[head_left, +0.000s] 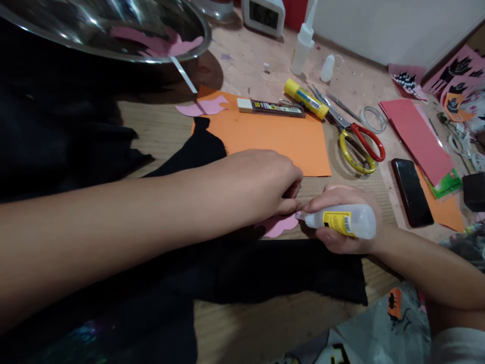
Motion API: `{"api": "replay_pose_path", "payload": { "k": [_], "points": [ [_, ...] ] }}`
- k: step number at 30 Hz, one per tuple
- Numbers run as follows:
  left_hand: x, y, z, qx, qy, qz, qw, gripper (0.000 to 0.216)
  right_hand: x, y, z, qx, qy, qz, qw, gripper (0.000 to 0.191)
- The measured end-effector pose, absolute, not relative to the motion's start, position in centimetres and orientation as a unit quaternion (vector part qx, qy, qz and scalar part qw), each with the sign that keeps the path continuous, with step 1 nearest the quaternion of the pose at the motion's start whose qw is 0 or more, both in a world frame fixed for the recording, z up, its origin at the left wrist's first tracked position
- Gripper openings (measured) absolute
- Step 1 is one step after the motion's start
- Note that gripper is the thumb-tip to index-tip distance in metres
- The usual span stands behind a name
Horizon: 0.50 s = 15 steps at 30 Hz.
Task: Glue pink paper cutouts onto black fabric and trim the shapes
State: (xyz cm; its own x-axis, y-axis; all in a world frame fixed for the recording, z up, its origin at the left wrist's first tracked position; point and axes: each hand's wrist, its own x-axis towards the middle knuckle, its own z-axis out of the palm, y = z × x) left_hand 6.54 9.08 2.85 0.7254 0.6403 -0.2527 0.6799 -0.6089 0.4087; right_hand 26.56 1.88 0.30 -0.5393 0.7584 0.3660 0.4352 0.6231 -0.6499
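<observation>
My right hand is wrapped round a clear glue bottle with a yellow label, tilted on its side with its nozzle pointing left. Under the nozzle lies a scalloped pink paper cutout, partly covered by my left forearm and hand. My left hand has its fingers curled and the thumb pressed down on the cutout's upper edge, right by the nozzle tip. Its other fingertips are mostly hidden. Black cloth is spread below the cutout, and an orange paper sheet lies just beyond my left hand.
Scissors, a glue stick and a pencil-lead case lie at the orange sheet's far side. A metal bowl holding pink pieces stands upper left. Farther off are a dropper bottle, a clock and a phone.
</observation>
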Motion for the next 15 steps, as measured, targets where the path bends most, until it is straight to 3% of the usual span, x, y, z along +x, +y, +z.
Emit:
{"api": "replay_pose_path", "payload": {
  "k": [15],
  "points": [
    [6.39,9.46,2.81,0.900,0.358,-0.029,0.247,0.021,26.34,1.76,-0.08,-0.368,-0.816,0.259,0.362,0.017]
  ]
}}
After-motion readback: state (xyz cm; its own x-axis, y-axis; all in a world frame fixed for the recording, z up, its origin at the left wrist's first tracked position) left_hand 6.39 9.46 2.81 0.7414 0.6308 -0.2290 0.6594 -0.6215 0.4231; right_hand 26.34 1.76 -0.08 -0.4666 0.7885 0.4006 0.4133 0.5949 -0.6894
